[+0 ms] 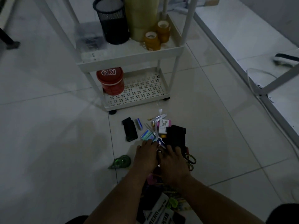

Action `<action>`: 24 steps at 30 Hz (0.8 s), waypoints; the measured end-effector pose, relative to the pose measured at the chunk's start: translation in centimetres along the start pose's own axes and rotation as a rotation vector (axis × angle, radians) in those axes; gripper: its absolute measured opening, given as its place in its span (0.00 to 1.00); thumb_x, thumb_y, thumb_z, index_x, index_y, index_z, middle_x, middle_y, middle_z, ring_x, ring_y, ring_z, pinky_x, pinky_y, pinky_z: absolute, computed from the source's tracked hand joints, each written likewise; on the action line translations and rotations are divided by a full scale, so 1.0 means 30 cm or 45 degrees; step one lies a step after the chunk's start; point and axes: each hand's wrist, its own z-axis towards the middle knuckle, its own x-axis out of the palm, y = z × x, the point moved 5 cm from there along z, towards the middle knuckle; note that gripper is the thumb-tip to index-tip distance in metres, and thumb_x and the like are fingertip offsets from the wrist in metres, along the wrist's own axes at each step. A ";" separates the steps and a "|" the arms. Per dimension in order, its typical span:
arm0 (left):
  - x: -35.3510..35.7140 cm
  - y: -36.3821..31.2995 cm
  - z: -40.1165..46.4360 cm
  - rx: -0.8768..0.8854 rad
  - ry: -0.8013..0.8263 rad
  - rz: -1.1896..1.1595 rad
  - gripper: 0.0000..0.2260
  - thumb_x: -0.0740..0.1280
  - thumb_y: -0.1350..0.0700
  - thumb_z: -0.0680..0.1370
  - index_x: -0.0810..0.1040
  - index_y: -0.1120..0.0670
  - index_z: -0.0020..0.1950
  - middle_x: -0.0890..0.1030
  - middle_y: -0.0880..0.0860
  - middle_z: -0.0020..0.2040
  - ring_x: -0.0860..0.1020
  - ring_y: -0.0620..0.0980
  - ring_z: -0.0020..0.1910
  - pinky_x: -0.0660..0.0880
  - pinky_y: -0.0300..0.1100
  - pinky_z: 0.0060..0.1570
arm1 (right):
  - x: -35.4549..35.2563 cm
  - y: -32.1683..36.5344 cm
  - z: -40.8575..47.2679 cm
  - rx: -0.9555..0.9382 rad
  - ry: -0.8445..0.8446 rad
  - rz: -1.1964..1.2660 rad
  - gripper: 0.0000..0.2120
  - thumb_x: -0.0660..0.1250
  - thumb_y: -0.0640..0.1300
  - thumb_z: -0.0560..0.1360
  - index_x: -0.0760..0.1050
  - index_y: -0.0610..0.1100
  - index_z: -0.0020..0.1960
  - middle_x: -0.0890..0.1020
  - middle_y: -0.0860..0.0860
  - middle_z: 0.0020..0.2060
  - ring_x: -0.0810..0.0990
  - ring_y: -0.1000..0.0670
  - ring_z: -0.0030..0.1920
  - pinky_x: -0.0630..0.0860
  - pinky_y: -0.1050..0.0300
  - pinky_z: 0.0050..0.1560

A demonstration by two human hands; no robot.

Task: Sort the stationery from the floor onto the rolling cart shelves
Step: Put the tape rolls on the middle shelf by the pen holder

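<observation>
Looks like the picking-up step: both hands are down in the stationery pile (163,135) on the floor, near side of the cart (129,57). The left hand (146,156) lies flat by a small box (148,135), and the right hand (172,162) is curled at a black case (176,138). Too dark to tell either grip. Next I'd guess: get one item properly held, then lift it far to a shelf.

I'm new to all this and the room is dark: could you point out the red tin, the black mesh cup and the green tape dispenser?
Red tin (111,81), head view, on its side wall.
Black mesh cup (113,21), head view, mid wall.
Green tape dispenser (121,161), head view, on its body.
</observation>
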 end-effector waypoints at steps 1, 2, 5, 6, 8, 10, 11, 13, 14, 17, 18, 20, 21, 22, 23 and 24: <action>0.000 0.003 -0.004 0.008 0.007 0.002 0.19 0.66 0.57 0.75 0.70 0.51 0.65 0.70 0.53 0.63 0.67 0.56 0.64 0.68 0.51 0.60 | 0.003 0.002 -0.007 0.016 0.010 -0.002 0.32 0.60 0.61 0.75 0.66 0.39 0.68 0.72 0.42 0.65 0.65 0.42 0.65 0.57 0.43 0.64; 0.001 0.003 -0.009 0.019 0.013 0.004 0.20 0.66 0.57 0.74 0.70 0.51 0.66 0.70 0.53 0.64 0.67 0.56 0.64 0.68 0.51 0.59 | 0.004 0.005 -0.013 0.022 0.007 -0.005 0.32 0.61 0.60 0.74 0.66 0.38 0.68 0.73 0.41 0.64 0.66 0.41 0.64 0.58 0.43 0.64; 0.009 -0.006 -0.021 0.044 0.032 0.054 0.24 0.66 0.56 0.74 0.66 0.50 0.70 0.68 0.52 0.66 0.65 0.56 0.66 0.65 0.52 0.62 | -0.004 0.001 -0.026 0.016 -0.067 -0.094 0.30 0.73 0.61 0.64 0.79 0.41 0.57 0.83 0.45 0.48 0.79 0.44 0.49 0.66 0.48 0.53; 0.009 -0.008 -0.023 0.036 0.030 0.072 0.24 0.65 0.56 0.75 0.66 0.49 0.70 0.67 0.52 0.67 0.65 0.56 0.67 0.64 0.53 0.64 | -0.003 -0.001 -0.029 0.010 -0.104 -0.099 0.29 0.76 0.61 0.58 0.83 0.42 0.51 0.85 0.47 0.40 0.81 0.46 0.42 0.70 0.50 0.48; 0.011 -0.010 -0.026 0.025 0.010 0.086 0.22 0.64 0.57 0.76 0.66 0.49 0.70 0.67 0.52 0.68 0.64 0.56 0.67 0.62 0.53 0.65 | -0.001 0.000 -0.029 0.006 -0.197 -0.040 0.30 0.80 0.60 0.52 0.84 0.42 0.47 0.84 0.49 0.32 0.81 0.47 0.35 0.76 0.54 0.41; 0.014 -0.007 -0.028 0.031 -0.001 0.072 0.23 0.65 0.58 0.75 0.66 0.48 0.69 0.67 0.51 0.67 0.65 0.55 0.67 0.63 0.52 0.64 | 0.013 -0.011 -0.027 0.044 -0.172 0.036 0.31 0.79 0.59 0.52 0.84 0.43 0.49 0.83 0.50 0.30 0.81 0.48 0.33 0.77 0.57 0.38; 0.016 -0.001 -0.030 0.031 -0.001 0.048 0.24 0.66 0.58 0.74 0.67 0.48 0.69 0.68 0.51 0.67 0.65 0.55 0.66 0.63 0.52 0.64 | 0.014 -0.016 -0.027 0.070 -0.128 0.100 0.30 0.78 0.59 0.54 0.83 0.45 0.52 0.84 0.51 0.31 0.82 0.49 0.33 0.77 0.58 0.38; 0.014 0.014 -0.028 0.011 0.000 -0.037 0.23 0.66 0.57 0.73 0.68 0.48 0.67 0.68 0.50 0.65 0.66 0.54 0.65 0.64 0.50 0.62 | 0.009 -0.027 -0.026 0.100 -0.029 0.321 0.25 0.73 0.56 0.65 0.79 0.48 0.59 0.84 0.51 0.40 0.83 0.48 0.39 0.72 0.60 0.38; 0.009 0.020 -0.025 -0.003 -0.005 -0.092 0.21 0.65 0.57 0.74 0.69 0.47 0.67 0.69 0.50 0.64 0.67 0.53 0.64 0.66 0.49 0.61 | 0.007 -0.040 -0.016 0.149 0.015 0.454 0.22 0.68 0.53 0.70 0.75 0.49 0.62 0.84 0.50 0.46 0.83 0.48 0.44 0.69 0.60 0.39; -0.033 0.024 -0.009 -0.028 -0.046 -0.218 0.15 0.64 0.54 0.75 0.73 0.48 0.62 0.73 0.51 0.60 0.71 0.53 0.60 0.71 0.49 0.58 | -0.028 -0.071 0.035 0.250 0.046 0.640 0.12 0.60 0.46 0.76 0.76 0.46 0.57 0.82 0.49 0.51 0.80 0.50 0.48 0.63 0.61 0.39; -0.059 0.019 0.001 -0.022 -0.067 -0.256 0.14 0.64 0.54 0.75 0.73 0.49 0.61 0.73 0.52 0.58 0.72 0.53 0.59 0.72 0.49 0.57 | -0.051 -0.081 0.052 0.276 0.022 0.658 0.10 0.60 0.44 0.77 0.77 0.45 0.54 0.82 0.49 0.49 0.79 0.51 0.47 0.63 0.62 0.39; -0.136 0.004 0.027 0.002 -0.123 -0.336 0.14 0.66 0.56 0.74 0.74 0.50 0.60 0.73 0.52 0.57 0.74 0.52 0.56 0.74 0.47 0.55 | -0.118 -0.106 0.080 0.301 -0.037 0.728 0.07 0.60 0.42 0.77 0.75 0.43 0.44 0.79 0.50 0.40 0.76 0.53 0.40 0.62 0.62 0.38; -0.187 -0.002 0.040 0.012 -0.167 -0.369 0.15 0.68 0.56 0.74 0.74 0.50 0.61 0.73 0.52 0.57 0.74 0.52 0.56 0.74 0.46 0.55 | -0.166 -0.120 0.092 0.312 -0.098 0.753 0.08 0.61 0.43 0.77 0.72 0.44 0.39 0.76 0.51 0.35 0.73 0.54 0.37 0.61 0.62 0.37; -0.245 -0.009 0.055 0.020 -0.220 -0.390 0.17 0.69 0.56 0.74 0.74 0.50 0.62 0.73 0.52 0.57 0.75 0.52 0.57 0.74 0.46 0.56 | -0.223 -0.135 0.105 0.322 -0.188 0.745 0.08 0.62 0.43 0.77 0.70 0.45 0.39 0.75 0.52 0.34 0.72 0.54 0.36 0.61 0.62 0.36; -0.309 -0.015 0.068 0.033 -0.283 -0.402 0.20 0.70 0.56 0.73 0.73 0.50 0.65 0.73 0.52 0.59 0.74 0.52 0.58 0.74 0.47 0.57 | -0.289 -0.151 0.116 0.332 -0.303 0.741 0.06 0.63 0.44 0.76 0.72 0.45 0.40 0.77 0.50 0.36 0.74 0.52 0.37 0.61 0.62 0.36; -0.380 -0.026 0.080 0.054 -0.354 -0.412 0.22 0.71 0.56 0.73 0.72 0.50 0.66 0.73 0.52 0.60 0.74 0.51 0.60 0.74 0.46 0.58 | -0.357 -0.168 0.127 0.356 -0.406 0.773 0.03 0.64 0.42 0.75 0.74 0.44 0.42 0.80 0.49 0.38 0.77 0.50 0.38 0.63 0.61 0.35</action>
